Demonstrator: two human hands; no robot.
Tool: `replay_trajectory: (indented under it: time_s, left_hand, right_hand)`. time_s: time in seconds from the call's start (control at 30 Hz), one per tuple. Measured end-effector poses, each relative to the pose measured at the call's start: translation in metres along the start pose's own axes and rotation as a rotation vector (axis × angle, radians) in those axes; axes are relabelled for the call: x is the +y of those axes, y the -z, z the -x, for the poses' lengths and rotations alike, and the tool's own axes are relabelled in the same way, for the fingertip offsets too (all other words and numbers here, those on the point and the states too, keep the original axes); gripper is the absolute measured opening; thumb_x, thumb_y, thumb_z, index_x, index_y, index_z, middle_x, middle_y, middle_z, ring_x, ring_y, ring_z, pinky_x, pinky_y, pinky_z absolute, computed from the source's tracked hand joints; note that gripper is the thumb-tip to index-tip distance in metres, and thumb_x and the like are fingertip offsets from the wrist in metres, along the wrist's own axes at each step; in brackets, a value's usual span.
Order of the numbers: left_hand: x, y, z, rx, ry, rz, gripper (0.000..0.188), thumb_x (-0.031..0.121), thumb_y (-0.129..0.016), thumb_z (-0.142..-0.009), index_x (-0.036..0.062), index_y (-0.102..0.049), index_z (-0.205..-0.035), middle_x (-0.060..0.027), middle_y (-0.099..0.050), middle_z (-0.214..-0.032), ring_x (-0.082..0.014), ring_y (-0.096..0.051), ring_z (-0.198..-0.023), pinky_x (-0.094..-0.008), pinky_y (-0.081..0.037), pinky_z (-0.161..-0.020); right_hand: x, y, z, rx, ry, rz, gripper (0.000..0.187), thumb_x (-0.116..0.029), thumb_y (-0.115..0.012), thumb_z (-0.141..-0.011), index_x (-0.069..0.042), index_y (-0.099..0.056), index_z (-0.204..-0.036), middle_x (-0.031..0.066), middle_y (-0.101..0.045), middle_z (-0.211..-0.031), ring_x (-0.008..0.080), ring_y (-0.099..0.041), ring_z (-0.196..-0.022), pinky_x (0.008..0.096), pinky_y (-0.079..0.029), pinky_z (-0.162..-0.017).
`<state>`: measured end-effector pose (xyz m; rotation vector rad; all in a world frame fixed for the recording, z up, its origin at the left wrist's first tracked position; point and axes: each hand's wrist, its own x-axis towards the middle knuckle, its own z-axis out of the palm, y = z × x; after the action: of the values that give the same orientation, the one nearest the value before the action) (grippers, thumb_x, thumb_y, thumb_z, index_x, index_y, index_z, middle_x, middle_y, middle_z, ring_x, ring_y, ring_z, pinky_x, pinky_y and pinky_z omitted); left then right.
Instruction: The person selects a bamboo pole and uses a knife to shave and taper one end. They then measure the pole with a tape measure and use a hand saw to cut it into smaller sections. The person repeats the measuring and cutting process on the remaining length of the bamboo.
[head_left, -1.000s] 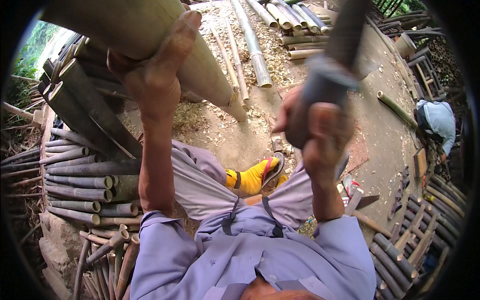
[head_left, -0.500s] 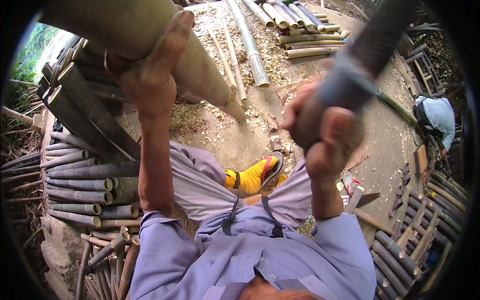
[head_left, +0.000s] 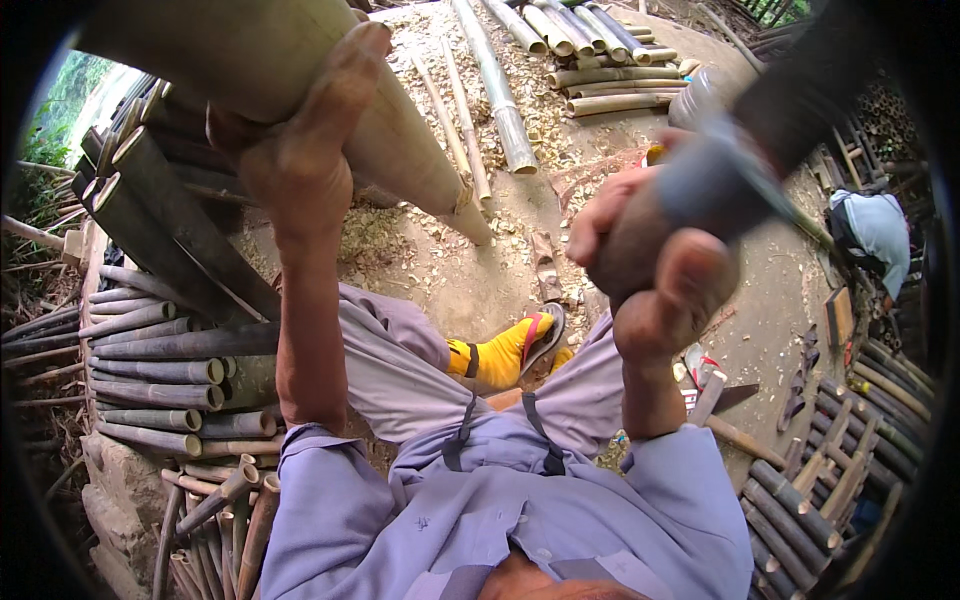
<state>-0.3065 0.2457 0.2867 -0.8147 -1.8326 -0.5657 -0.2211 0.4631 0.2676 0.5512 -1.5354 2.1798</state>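
My left hand (head_left: 300, 185) is closed around a thick, pale bamboo pole (head_left: 415, 145). The pole slants from the upper left down to the ground in front of me, its narrow end near the middle. On the right, my right hand (head_left: 650, 322) grips the brown handle of a machete (head_left: 715, 185), its fingers and thumb wrapped round it. A grey metal collar joins the handle to a dark blade, which points up and right and is blurred by motion. The blade is apart from the pole.
Cut bamboo tubes (head_left: 160, 370) are stacked at the left. More bamboo (head_left: 620, 80) lies at the far side and right. Pale shavings (head_left: 530, 100) cover the ground. A saw (head_left: 735, 396) lies right of my legs. Farther right, a person (head_left: 875, 235) bends down.
My right hand has moved slightly to the right, and the machete has swung rightward and tilted lower. My left hand and the bamboo pole have hardly moved.
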Motion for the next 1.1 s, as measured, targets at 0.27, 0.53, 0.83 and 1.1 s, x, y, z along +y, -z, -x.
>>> replay_trajectory:
  time_s: [0.27, 0.53, 0.83, 1.1]
  left_hand:
    - [0.014, -0.007, -0.006, 0.251, 0.76, 0.614, 0.036, 0.016, -0.066, -0.082, -0.0059, -0.059, -0.11, -0.0161, -0.066, -0.101, -0.0218, -0.063, -0.092, -0.0314, -0.05, -0.081]
    - [0.008, 0.002, -0.013, 0.365, 0.809, 0.719, 0.038, 0.022, -0.066, -0.082, -0.0079, -0.061, -0.104, -0.016, -0.065, -0.092, -0.0205, -0.062, -0.088, -0.0308, -0.048, -0.08]
    - [0.006, 0.005, 0.003, 0.334, 0.762, 0.709, 0.034, 0.014, -0.066, -0.08, -0.0077, -0.06, -0.106, -0.0159, -0.065, -0.097, -0.0207, -0.062, -0.086, -0.0314, -0.048, -0.082]
    - [-0.003, -0.012, -0.008, 0.287, 0.481, 0.518, 0.028, 0.008, -0.064, -0.083, -0.005, -0.06, -0.108, -0.0169, -0.064, -0.106, -0.0245, -0.066, -0.089, -0.0356, -0.053, -0.078]
  right_hand:
    - [0.079, 0.045, 0.063, -0.148, -0.784, 0.353, 0.032, -0.034, -0.057, -0.094, -0.005, -0.048, -0.102, -0.0002, -0.052, -0.061, 0.0093, -0.052, -0.046, 0.0258, -0.042, -0.041]
    - [0.012, 0.004, 0.008, 0.052, 0.083, 0.136, 0.06, -0.055, -0.051, -0.089, -0.002, -0.046, -0.115, 0.0082, -0.054, -0.076, 0.0156, -0.054, -0.062, 0.0303, -0.046, -0.056]
    - [0.043, 0.022, 0.048, -0.034, -0.64, 0.147, 0.032, -0.026, -0.06, -0.092, -0.001, -0.049, -0.108, 0.0004, -0.054, -0.064, 0.0049, -0.049, -0.049, 0.0212, -0.041, -0.044]
    - [0.088, 0.025, 0.054, -0.164, -0.203, 0.625, 0.036, -0.031, -0.059, -0.092, -0.005, -0.047, -0.114, 0.0067, -0.057, -0.075, 0.0131, -0.056, -0.059, 0.0286, -0.045, -0.049]
